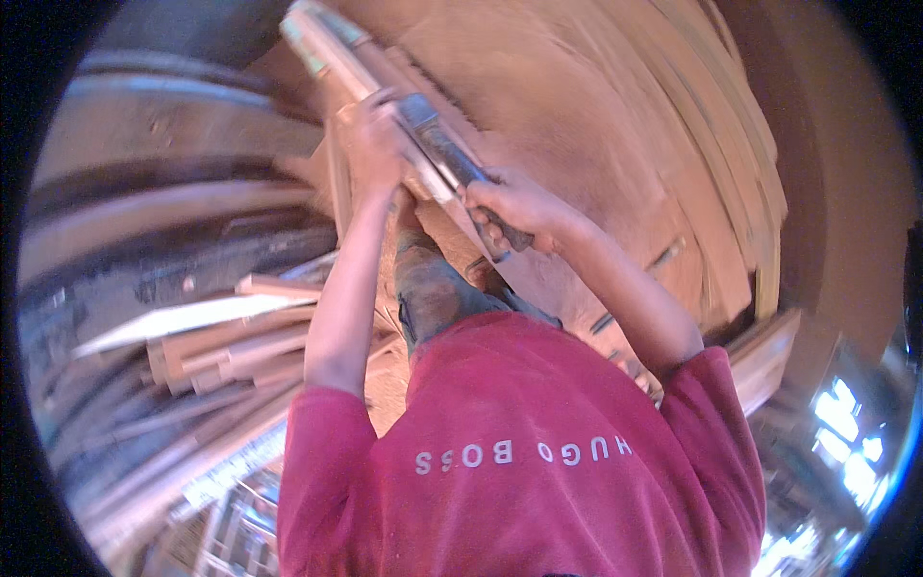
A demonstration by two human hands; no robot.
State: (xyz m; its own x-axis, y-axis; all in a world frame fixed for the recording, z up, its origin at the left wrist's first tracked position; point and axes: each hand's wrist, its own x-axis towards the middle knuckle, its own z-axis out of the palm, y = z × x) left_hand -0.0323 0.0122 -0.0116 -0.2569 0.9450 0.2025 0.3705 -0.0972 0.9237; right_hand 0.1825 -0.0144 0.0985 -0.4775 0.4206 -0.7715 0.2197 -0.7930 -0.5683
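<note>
My right hand (508, 207) is closed round the dark rear grip of a long, narrow hand tool (448, 149). The tool looks like a power tool with a dark blue-grey body, but blur hides its exact kind. Its body lies along a long, pale strip of wood (338, 56) that slants from the upper left toward my legs. My left hand (373, 144) is wrapped round that strip, just left of the tool's front end. The tool's working end and any contact with the wood cannot be made out.
Sawn boards (236, 341) lie stacked to my left, with a long pale board on top. Brown dust covers the ground (567, 106) ahead. Long planks (707, 183) curve along the right side. My legs (433, 288) stand just below the tool.
</note>
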